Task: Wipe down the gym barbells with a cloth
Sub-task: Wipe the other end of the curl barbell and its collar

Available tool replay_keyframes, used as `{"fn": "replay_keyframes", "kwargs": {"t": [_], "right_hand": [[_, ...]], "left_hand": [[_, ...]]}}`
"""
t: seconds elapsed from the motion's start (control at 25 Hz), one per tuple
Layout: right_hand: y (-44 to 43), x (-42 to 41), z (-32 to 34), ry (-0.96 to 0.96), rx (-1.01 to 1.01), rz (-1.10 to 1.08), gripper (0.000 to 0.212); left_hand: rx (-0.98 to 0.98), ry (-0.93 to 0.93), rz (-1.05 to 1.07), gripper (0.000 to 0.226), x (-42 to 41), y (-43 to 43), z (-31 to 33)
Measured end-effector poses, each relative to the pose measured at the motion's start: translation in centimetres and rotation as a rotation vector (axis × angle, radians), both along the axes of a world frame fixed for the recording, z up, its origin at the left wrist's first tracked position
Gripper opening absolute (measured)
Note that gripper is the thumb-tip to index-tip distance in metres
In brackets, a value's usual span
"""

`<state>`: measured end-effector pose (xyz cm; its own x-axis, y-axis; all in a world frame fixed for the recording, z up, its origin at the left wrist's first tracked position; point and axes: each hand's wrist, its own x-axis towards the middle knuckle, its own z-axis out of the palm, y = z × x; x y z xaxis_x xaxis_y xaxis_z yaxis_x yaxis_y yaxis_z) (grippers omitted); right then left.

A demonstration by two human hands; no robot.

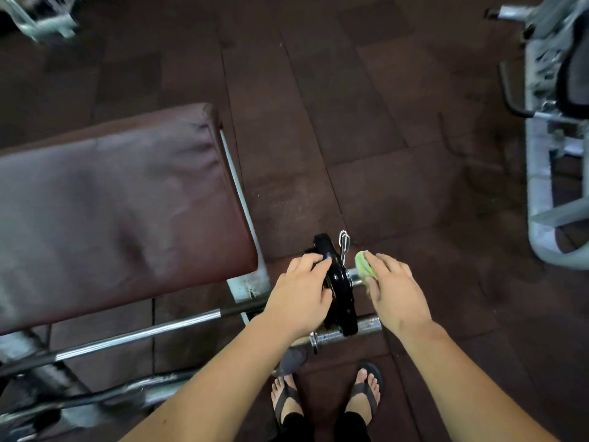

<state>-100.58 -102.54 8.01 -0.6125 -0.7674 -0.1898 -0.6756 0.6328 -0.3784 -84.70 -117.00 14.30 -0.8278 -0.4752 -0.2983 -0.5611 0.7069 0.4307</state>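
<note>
Steadying the black round weight plate [339, 291], the left hand [299, 290] is clamped on its rim; the green cloth [364, 266] is pressed by right-hand fingers [387, 266] onto the chrome barbell sleeve [355, 275]. Most of the barbells are judged unwiped.

Cloth [363, 266] lime-green; plate [341, 295] gloss blk; bar [137, 336] chrome; bench pad [121, 212] maroon; floor [350, 122] dk brown.

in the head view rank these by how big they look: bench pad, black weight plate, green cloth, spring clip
1. bench pad, by far the largest
2. black weight plate
3. and 4. green cloth and spring clip: too close to rank, since the right hand covers much of the cloth
</note>
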Motion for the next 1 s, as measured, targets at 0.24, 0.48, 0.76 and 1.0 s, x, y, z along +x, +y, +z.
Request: {"fn": "replay_keyframes", "kwargs": {"t": [0.24,0.48,0.76,1.0], "right_hand": [[-0.5,3.3,9.1,-0.040,-0.068,0.007,0.053],[-3.2,5.9,15.5,-0.114,-0.245,0.089,0.052],[-7.8,11.5,18.7,-0.314,-0.329,0.453,0.048],[-10.6,24.1,20.0,-0.451,-0.321,0.849,0.049]], "left_hand": [[-0.021,0.090,-0.001,0.059,3.3,-0.5,4.9],[-0.034,0.201,0.161,0.062,7.4,-1.1,8.7],[-0.172,0.279,0.614,0.064,17.6,2.0,12.0],[-0.246,0.239,0.992,0.063,29.3,8.4,13.7]]}}
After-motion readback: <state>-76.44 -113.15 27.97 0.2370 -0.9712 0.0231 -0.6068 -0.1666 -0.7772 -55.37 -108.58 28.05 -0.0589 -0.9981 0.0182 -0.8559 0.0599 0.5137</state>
